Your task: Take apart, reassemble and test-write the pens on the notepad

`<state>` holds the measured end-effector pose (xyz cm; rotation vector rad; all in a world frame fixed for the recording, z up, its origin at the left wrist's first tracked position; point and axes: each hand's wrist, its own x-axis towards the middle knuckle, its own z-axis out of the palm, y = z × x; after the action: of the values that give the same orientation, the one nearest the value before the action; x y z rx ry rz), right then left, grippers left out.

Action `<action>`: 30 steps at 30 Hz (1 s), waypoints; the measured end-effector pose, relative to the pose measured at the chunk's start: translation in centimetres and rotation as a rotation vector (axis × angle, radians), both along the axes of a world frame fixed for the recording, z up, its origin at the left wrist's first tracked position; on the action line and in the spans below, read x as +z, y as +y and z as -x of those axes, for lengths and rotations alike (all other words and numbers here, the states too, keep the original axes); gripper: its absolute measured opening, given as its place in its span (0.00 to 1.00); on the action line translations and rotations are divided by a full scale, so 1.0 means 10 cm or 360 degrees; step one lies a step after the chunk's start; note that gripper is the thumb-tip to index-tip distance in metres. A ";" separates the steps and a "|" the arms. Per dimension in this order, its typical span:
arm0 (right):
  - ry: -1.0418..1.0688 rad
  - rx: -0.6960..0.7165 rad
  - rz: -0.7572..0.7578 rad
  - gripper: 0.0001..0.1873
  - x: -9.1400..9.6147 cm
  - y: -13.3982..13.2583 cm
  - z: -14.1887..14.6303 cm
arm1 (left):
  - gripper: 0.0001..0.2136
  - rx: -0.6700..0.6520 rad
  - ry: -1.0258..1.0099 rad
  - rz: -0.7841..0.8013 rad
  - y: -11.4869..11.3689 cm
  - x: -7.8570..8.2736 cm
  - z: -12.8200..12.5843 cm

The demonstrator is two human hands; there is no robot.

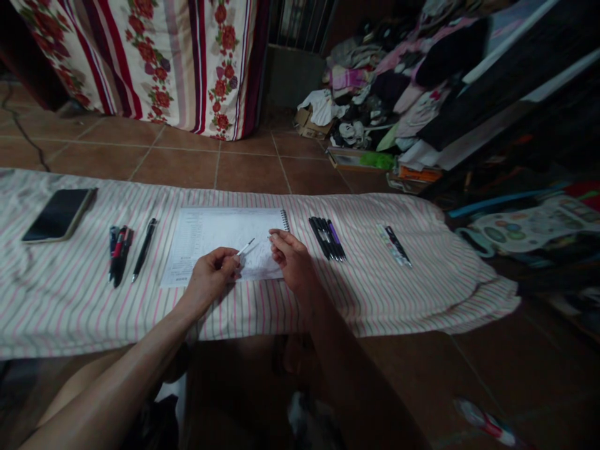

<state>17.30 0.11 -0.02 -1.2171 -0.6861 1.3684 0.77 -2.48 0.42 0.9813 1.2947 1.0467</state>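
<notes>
My left hand (213, 272) is closed round a slim white pen (245, 246) whose tip points up and right over a spiral notebook (206, 234) lying open on a striped cloth (375, 287). My right hand (289, 256) rests on the notebook's right edge with its fingers curled in a pinch near the pen's tip; what they hold, if anything, is too small to make out. The two hands are a few centimetres apart.
Left of the notebook lie a black pen (144, 248), a bunch of dark and red pens (119, 252) and a phone (59, 214). To the right lie several dark pens (327, 238) and two more pens (395, 245). Clutter (375, 94) is piled on the tiled floor beyond.
</notes>
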 end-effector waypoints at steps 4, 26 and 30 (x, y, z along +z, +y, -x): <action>0.0073 -0.0018 0.0024 0.16 -0.02 0.00 0.00 | 0.14 -0.0021 -0.0017 0.0008 0.00 0.01 -0.04; -0.0038 0.0031 0.0082 0.16 -0.03 0.00 0.09 | 0.11 -0.0036 0.0104 -0.0029 -0.02 -0.02 -0.06; -0.0053 0.0011 0.0092 0.16 -0.02 0.01 0.10 | 0.10 -0.0053 0.0133 -0.0032 -0.02 -0.05 -0.06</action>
<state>16.27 0.18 -0.18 -1.2869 -0.6785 1.3845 1.34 -2.70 -0.05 1.0681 1.3341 1.0040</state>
